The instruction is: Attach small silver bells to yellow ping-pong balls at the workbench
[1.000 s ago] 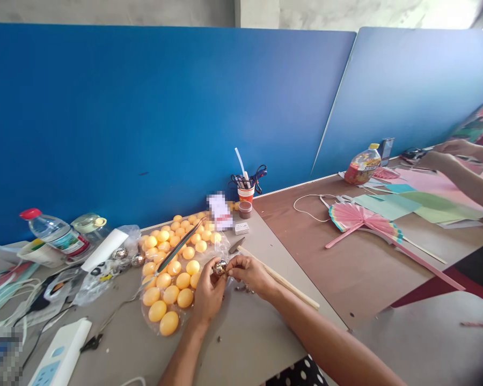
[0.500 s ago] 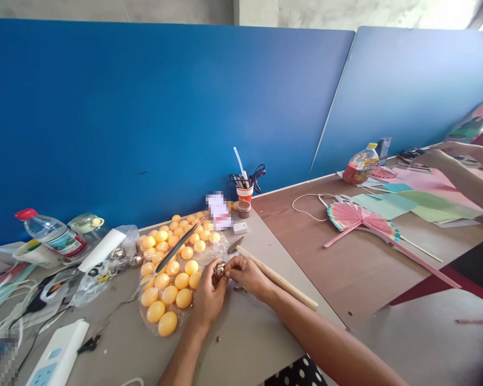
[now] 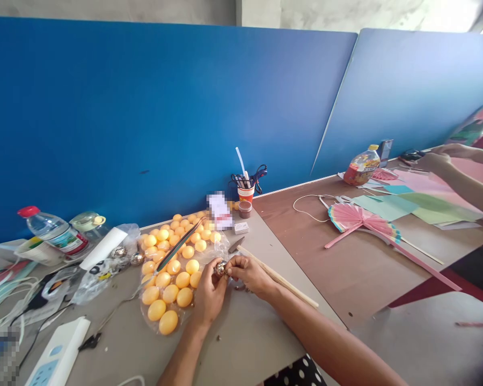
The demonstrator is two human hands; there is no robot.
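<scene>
Between the fingers of my left hand is a small shiny metallic ball, held above the table. My right hand is closed in a pinch against the ball's right side; whatever its fingertips hold is too small to make out. Left of my hands, a clear plastic bag of orange balls lies flat, with dark tweezers across it. Close to my right hand, a wooden stick and a pointed blade rest on the table. Tiny dark bits lie below my fingers.
At the left stand a red-capped bottle, a power strip, cables and two more metallic balls. A paper cup of tools is by the blue partition. Rightward are a pink paper fan, paper sheets and another person's hands.
My hands stay at the ball with nearly the same grip. The view has shifted very slightly. The other person's hands at the right have moved a little.
</scene>
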